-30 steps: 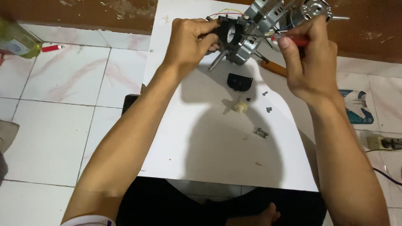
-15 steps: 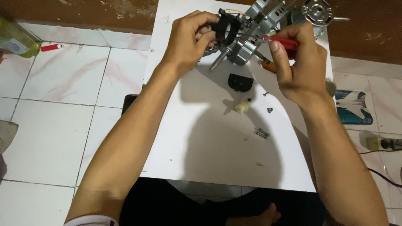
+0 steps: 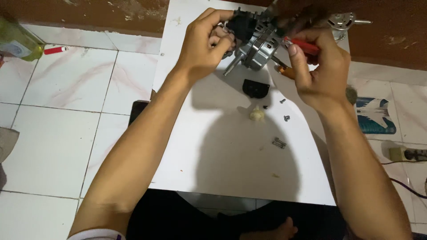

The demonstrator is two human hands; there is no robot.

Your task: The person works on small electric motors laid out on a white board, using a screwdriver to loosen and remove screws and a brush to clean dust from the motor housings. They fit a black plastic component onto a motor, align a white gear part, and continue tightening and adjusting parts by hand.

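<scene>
**Both hands on a small motor above the white board**

While the left hand (image 3: 204,46) curls round the black end of the grey metal motor (image 3: 258,38), pinching it between thumb and fingertips, the right hand (image 3: 318,66) closes on a red-handled tool (image 3: 304,46) at the motor's side. Motor held up over the far edge of the white board (image 3: 209,146). On the board below: black plastic cap (image 3: 255,88), loose screws (image 3: 284,118), pale crumpled wad (image 3: 257,114).
</scene>
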